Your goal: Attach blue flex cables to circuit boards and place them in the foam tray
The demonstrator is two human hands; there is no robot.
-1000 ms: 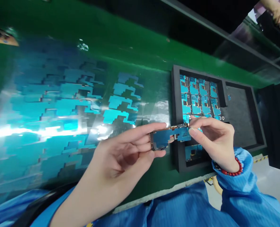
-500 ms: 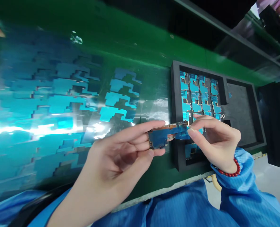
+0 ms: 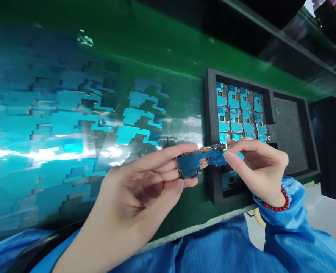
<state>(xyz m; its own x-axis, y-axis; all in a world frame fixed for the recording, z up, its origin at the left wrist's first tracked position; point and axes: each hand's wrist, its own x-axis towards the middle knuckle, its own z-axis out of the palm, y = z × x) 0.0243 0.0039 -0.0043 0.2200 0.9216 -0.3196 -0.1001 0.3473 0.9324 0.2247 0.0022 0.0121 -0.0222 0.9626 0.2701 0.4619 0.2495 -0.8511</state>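
While the left hand (image 3: pixel 141 187) grips a board (image 3: pixel 189 164) (blue), the right hand (image 3: pixel 260 161) pinches it.

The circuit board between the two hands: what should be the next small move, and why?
I would probably have the right hand press gently at its end of the circuit board while the left hand holds it steady: the right thumb and forefinger pinch that end, and the left fingers support the other end by its edges.
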